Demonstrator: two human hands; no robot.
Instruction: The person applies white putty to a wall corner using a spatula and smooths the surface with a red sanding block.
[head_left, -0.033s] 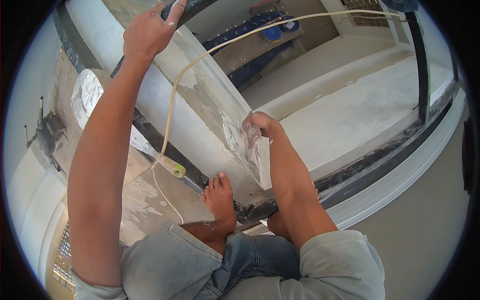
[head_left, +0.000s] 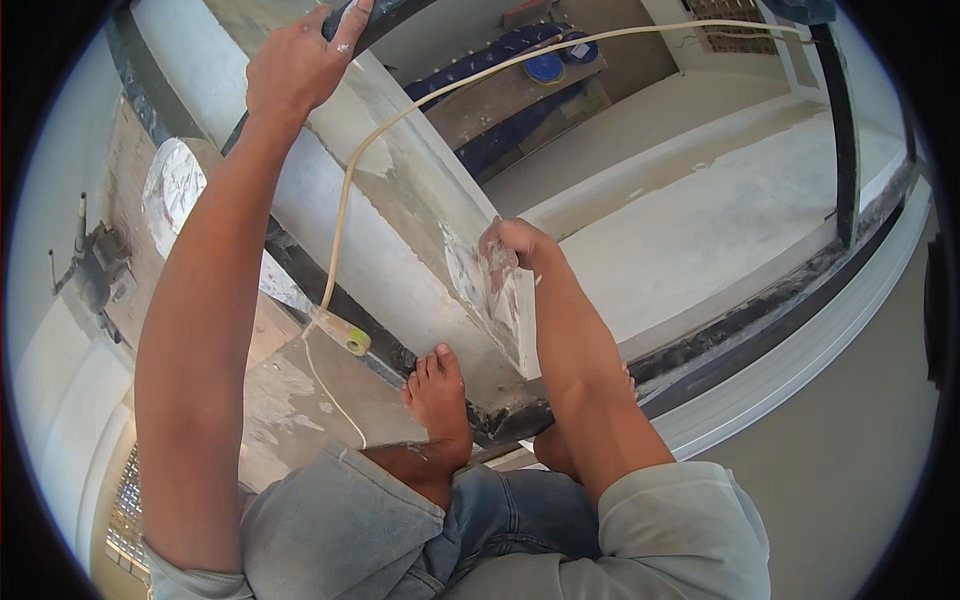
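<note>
My left hand (head_left: 300, 65) grips a dark metal bar (head_left: 392, 14) at the top of the view, white smears on its thumb. Lower right, my right hand (head_left: 515, 242) is closed on a flat, plaster-smeared scraper (head_left: 500, 300), which lies against the inner edge of a pale plastered ledge (head_left: 400, 270). A cream cable (head_left: 345, 190) runs over the ledge, with a yellowish plug or socket piece (head_left: 350, 336) beside the dark frame edge. My bare foot (head_left: 435, 395) rests near the corner.
A white, patchy ledge (head_left: 690, 230) extends right to a dark post (head_left: 835, 140). Below the opening are blue lidded buckets (head_left: 545, 68) on a board (head_left: 470, 115). At left are crumpled foil (head_left: 170, 190) and grey pipe fittings (head_left: 95, 270). A white curved rail (head_left: 770, 370) runs at lower right.
My right hand and the scraper have shifted very slightly up and to the left. My left hand has not visibly moved.
</note>
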